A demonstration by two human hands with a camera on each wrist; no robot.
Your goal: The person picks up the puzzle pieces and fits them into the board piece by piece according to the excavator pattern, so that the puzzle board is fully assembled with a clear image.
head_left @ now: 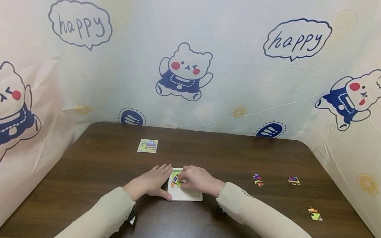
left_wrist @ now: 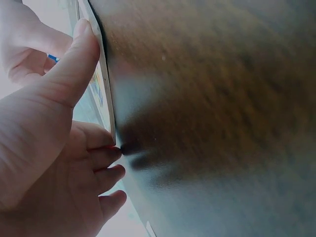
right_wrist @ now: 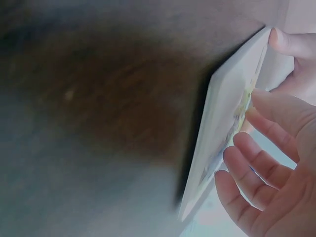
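A white puzzle tray [head_left: 186, 195] lies on the table, with a colourful partial picture [head_left: 176, 178] in its left part. My left hand [head_left: 153, 180] rests along the tray's left side, fingers straight; its thumb touches the near-left corner. In the left wrist view the left hand [left_wrist: 44, 133] meets the tray's edge [left_wrist: 109, 106]. Over the picture, my right hand [head_left: 200, 180] pinches a puzzle piece with thumb and index finger; the fingers mostly hide it. A small blue bit [left_wrist: 53, 58] shows between them. From the right wrist, the right hand's [right_wrist: 276, 163] fingertips reach the tray surface [right_wrist: 232, 98].
Loose puzzle pieces lie to the right: one purple and orange piece [head_left: 257, 180], one purple piece [head_left: 294, 180] and one orange and green piece [head_left: 315, 213]. A square picture card [head_left: 147, 146] lies at the back left. A printed curtain [head_left: 232, 63] surrounds the dark wooden table [head_left: 94, 157].
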